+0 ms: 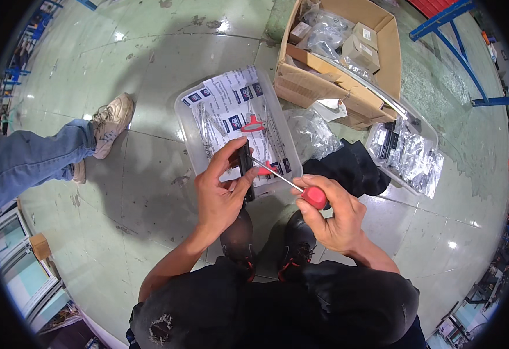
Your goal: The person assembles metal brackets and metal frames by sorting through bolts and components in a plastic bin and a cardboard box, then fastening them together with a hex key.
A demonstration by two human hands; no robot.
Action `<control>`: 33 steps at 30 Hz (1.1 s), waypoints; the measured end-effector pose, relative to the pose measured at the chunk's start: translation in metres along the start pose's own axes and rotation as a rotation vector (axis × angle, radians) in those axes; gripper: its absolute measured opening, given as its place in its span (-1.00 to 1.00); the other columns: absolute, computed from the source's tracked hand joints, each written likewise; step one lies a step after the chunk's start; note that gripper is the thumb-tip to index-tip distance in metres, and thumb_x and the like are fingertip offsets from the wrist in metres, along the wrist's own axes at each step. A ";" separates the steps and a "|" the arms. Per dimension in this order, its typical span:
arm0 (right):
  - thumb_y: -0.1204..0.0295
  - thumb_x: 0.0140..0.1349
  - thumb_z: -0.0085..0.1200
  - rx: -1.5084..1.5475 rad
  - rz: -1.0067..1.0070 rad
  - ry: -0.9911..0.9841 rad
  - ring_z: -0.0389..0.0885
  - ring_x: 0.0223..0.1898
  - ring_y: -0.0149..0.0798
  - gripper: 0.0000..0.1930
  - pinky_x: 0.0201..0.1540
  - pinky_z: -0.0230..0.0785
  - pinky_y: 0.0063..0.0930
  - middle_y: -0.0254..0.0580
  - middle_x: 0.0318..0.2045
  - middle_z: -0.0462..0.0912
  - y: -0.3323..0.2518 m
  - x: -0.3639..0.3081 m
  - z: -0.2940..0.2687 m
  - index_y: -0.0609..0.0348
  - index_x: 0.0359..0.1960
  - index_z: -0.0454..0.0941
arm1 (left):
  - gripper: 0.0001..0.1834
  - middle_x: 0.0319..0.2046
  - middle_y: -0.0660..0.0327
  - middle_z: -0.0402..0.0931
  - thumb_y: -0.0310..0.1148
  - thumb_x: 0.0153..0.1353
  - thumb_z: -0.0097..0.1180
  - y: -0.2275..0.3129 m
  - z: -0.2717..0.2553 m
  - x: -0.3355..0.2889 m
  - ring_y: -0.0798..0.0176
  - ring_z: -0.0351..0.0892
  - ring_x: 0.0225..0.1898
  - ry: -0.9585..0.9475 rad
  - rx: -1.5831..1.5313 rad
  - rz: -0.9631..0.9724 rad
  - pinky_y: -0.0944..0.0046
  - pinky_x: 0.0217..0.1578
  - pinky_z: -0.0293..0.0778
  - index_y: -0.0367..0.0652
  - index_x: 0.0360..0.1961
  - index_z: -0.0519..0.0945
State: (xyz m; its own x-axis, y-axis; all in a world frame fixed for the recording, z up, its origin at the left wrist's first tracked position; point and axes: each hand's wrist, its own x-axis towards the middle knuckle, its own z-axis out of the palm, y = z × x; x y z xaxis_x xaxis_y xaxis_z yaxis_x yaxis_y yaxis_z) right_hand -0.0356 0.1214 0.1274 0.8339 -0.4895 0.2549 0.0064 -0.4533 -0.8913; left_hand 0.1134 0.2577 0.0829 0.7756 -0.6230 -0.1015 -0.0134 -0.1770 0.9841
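Between the fingers and thumb of my left hand (pixel 219 195) is a narrow black part (pixel 246 166), held upright. My right hand (pixel 340 218) is closed around the red handle of a screwdriver (pixel 314 198). Its thin metal shaft slants up and left to the black part, and the tip appears to meet its side; the exact contact is too small to tell. Beneath my hands lies a clear plastic bin (pixel 183 116) lined with printed paper. Inside it are red-handled tools (pixel 253 123) and several long metal pieces (pixel 206 125).
An open cardboard box (pixel 306 90) with small cartons and plastic bags stands far right of the bin. Black cloth (pixel 350 168) lies near my right hand, beside another bin with bagged parts (pixel 420 166). At left, another person's leg and shoe (pixel 113 125) are on the floor.
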 end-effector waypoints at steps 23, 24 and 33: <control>0.62 0.03 0.23 -0.133 -0.026 -0.265 0.70 -0.37 -0.16 -0.71 -0.40 0.53 -0.43 -0.12 -0.21 0.62 0.013 0.010 0.006 0.21 -0.18 0.49 | -0.47 -0.26 0.26 0.60 -0.72 0.17 0.12 -0.008 0.010 -0.003 0.50 0.55 -0.21 -0.046 0.064 -0.069 0.50 -0.30 0.47 -0.15 0.18 0.44; 0.62 0.03 0.23 -0.134 -0.023 -0.265 0.70 -0.37 -0.16 -0.71 -0.40 0.53 -0.43 -0.12 -0.21 0.62 0.013 0.013 0.002 0.21 -0.18 0.49 | -0.47 -0.27 0.28 0.60 -0.72 0.17 0.12 -0.013 0.010 -0.003 0.50 0.55 -0.20 -0.059 0.034 -0.073 0.51 -0.30 0.46 -0.14 0.18 0.45; 0.45 -0.01 0.17 -0.443 -0.264 -0.533 0.60 -0.28 -0.12 -0.74 -0.28 0.46 -0.36 -0.18 -0.14 0.54 0.000 0.020 -0.013 0.10 -0.23 0.51 | -0.47 -0.23 0.28 0.58 -0.73 0.16 0.13 -0.009 0.003 -0.006 0.51 0.54 -0.19 -0.133 0.125 -0.145 0.53 -0.32 0.43 -0.13 0.17 0.46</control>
State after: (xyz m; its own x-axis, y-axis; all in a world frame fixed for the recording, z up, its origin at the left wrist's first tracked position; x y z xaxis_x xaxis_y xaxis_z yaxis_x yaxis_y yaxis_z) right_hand -0.0259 0.1022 0.1369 0.9909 0.0546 0.1229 0.1149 -0.8191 -0.5621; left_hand 0.1075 0.2609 0.0745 0.6856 -0.6775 -0.2664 0.0073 -0.3595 0.9331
